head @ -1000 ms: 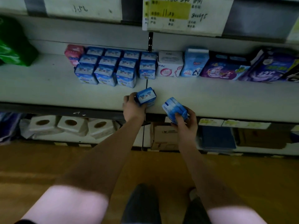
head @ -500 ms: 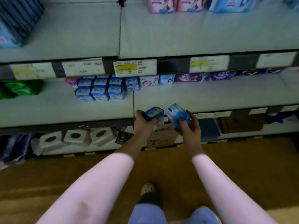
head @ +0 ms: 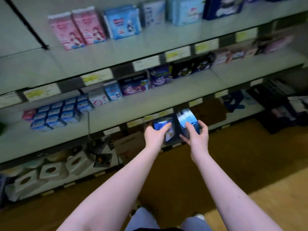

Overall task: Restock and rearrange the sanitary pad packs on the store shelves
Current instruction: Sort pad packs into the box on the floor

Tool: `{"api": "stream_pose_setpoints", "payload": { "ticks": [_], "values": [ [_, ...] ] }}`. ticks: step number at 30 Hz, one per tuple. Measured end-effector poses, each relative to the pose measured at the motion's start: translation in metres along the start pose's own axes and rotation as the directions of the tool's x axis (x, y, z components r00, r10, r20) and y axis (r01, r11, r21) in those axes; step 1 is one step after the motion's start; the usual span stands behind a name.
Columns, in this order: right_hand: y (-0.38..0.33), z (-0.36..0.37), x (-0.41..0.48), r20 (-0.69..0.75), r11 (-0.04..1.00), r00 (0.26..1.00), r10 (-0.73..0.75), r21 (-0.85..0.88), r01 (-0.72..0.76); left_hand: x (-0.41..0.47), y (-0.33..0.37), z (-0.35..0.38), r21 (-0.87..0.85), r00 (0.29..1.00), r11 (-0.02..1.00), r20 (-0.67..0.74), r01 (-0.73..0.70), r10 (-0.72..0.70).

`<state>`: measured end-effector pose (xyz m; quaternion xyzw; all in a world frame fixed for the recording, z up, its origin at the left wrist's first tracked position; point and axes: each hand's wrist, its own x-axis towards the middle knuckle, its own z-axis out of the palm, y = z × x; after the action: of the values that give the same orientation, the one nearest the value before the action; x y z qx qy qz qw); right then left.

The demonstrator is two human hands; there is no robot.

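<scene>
A: Closest to the camera?
B: Two bare forearms, stretched forward above a wooden floor point(head: 233, 164). Grips a dark blue pack point(head: 160, 126) with the left hand point(head: 155, 136), with thumb and fingers wrapped around it. Grips a blue and white pack point(head: 187, 116) with the right hand point(head: 197, 137), with fingers curled over its near side. Both just beside each other, raised at the front edge of the middle shelf point(head: 133, 110). Cannot tell if touching that edge.

A: Any print readable on them?
B: None. Too blurred.

A: Lower down, to the left?
B: White tissue packs point(head: 50, 170) on the lowest shelf, then a brown cardboard box point(head: 130, 145) to their right. Far to the right, a dark crate point(head: 280, 120), low down.

A: And on the middle shelf?
B: At the left, a tight block of small blue packs point(head: 56, 114), with one pink pack point(head: 28, 114) against its left side. Farther right, along the back: a white pack point(head: 98, 100), a light blue pack point(head: 114, 90), purple packs point(head: 135, 85), black packs point(head: 191, 67).

A: Labels?
B: White and yellow price tags point(head: 96, 77) along the shelf edge above. Writing on them not legible.

A: Farthest?
B: On the upper shelf, two tall pink packs point(head: 76, 29) standing side by side, then a tall blue pack point(head: 122, 22) with a small cartoon figure, then paler ones to the right. Brand names not legible.
</scene>
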<state>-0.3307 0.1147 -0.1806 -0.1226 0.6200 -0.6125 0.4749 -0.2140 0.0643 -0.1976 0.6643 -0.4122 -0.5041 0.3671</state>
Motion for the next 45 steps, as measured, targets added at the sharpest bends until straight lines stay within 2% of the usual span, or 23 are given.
{"api": "stream_pose_setpoints", "payload": {
  "ticks": [3, 7, 10, 19, 23, 27, 29, 35, 40, 42, 45],
  "values": [
    [-0.032, -0.082, 0.003, -0.006, 0.999, 1.0, -0.025, 0.024, 0.025, -0.045, 0.006, 0.074, 0.031, 0.995, 0.995, 0.035, -0.093, 0.092],
    [-0.062, -0.187, 0.006, -0.081, 0.996, 0.995, -0.051, 0.069, 0.057, -0.109, 0.008, 0.164, -0.041, 0.971, 0.989, 0.188, -0.141, 0.146],
    [-0.075, -0.224, 0.009, -0.127, 0.997, 0.991, -0.036, 0.067, 0.045, -0.137, 0.016, 0.198, -0.155, 0.951, 0.98, 0.263, -0.128, 0.166],
    [-0.1, -0.326, 0.04, -0.343, 0.992, 0.939, -0.006, 0.113, 0.048, -0.196, 0.035, 0.307, -0.237, 0.822, 0.964, 0.522, -0.117, 0.228],
    [-0.116, -0.364, 0.07, -0.413, 0.993, 0.91, 0.025, 0.113, 0.024, -0.195, 0.04, 0.361, -0.224, 0.768, 0.972, 0.608, -0.076, 0.2],
    [-0.148, -0.398, 0.114, -0.45, 0.985, 0.892, 0.044, 0.168, 0.036, -0.184, 0.053, 0.433, -0.227, 0.759, 0.974, 0.631, -0.017, 0.16],
    [-0.169, -0.418, 0.143, -0.471, 0.988, 0.881, 0.039, 0.15, 0.037, -0.174, 0.062, 0.477, -0.206, 0.733, 0.979, 0.666, -0.002, 0.141],
    [-0.232, -0.475, 0.207, -0.449, 0.995, 0.893, 0.038, 0.098, 0.007, -0.166, 0.098, 0.583, -0.206, 0.68, 0.978, 0.721, 0.025, 0.135],
    [-0.263, -0.52, 0.242, -0.436, 0.978, 0.896, 0.085, 0.208, 0.008, -0.17, 0.115, 0.654, -0.184, 0.629, 0.982, 0.768, 0.038, 0.119],
    [-0.273, -0.546, 0.257, -0.445, 0.967, 0.892, 0.08, 0.252, 0.038, -0.173, 0.115, 0.687, -0.133, 0.626, 0.991, 0.775, 0.032, 0.084],
    [-0.283, -0.579, 0.276, -0.459, 0.959, 0.885, 0.077, 0.277, 0.061, -0.178, 0.116, 0.725, -0.07, 0.607, 0.989, 0.794, 0.133, -0.026]
  ]
}}
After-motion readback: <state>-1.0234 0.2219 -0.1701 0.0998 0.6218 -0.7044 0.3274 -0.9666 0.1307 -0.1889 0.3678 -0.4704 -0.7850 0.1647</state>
